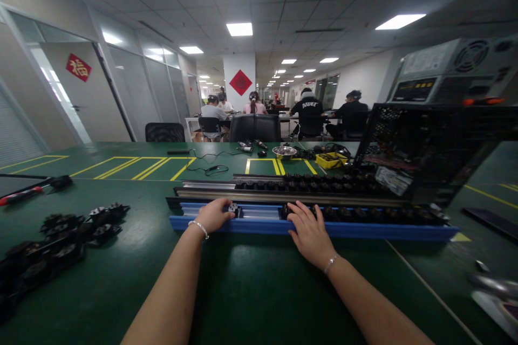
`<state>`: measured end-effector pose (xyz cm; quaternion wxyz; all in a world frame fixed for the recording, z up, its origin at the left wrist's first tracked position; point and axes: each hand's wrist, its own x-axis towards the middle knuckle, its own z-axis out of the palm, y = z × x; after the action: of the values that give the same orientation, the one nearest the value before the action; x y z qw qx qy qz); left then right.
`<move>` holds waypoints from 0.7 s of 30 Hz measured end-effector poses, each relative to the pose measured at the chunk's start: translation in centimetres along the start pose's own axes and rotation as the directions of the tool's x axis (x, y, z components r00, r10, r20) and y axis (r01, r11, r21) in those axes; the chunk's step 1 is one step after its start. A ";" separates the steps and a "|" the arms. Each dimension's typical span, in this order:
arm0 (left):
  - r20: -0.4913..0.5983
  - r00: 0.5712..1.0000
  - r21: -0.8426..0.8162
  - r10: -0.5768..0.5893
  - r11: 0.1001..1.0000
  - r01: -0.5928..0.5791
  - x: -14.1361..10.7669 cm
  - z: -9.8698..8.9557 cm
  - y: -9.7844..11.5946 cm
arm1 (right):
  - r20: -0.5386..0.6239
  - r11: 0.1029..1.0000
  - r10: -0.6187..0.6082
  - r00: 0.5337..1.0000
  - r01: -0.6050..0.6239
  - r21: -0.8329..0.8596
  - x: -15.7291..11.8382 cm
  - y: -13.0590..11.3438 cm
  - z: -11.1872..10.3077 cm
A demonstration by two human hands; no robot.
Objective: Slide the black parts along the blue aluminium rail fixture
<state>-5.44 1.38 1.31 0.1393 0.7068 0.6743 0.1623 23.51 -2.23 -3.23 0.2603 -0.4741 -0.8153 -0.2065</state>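
A long blue channel rail [259,226] lies across the green table in front of me. Its right part holds a row of black roller-like parts [372,214]; a bare stretch shows between my hands. My left hand [214,215] is closed on a small black part with a pale face [233,208] at the left section of the rail. My right hand [309,229] rests with spread fingers over the left end of the row, fingertips touching the black parts. Behind the blue rail are black and silver rails [214,193], one with similar black parts.
Loose black parts [60,242] lie in a heap at left, beside a red-handled tool [22,195]. A metal bowl [284,152] and yellow basket [331,159] stand farther back. An open computer case [429,151] rises at right. People sit at a far table.
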 end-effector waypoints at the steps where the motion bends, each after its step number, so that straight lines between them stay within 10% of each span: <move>1: 0.000 1.000 0.001 0.000 1.000 0.000 0.0 -0.1 0.0 | 0.003 1.000 0.000 1.000 0.000 0.003 0.0 0.0 0.0; 21: -0.008 1.000 0.004 -0.011 1.000 0.011 -0.7 -1.0 -0.1 | 0.006 1.000 0.001 1.000 -0.001 0.005 -0.1 0.1 0.0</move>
<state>-5.99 0.66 2.10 0.1360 0.7026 0.6792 0.1631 23.60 -2.27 -3.24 0.2590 -0.4744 -0.8166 -0.2029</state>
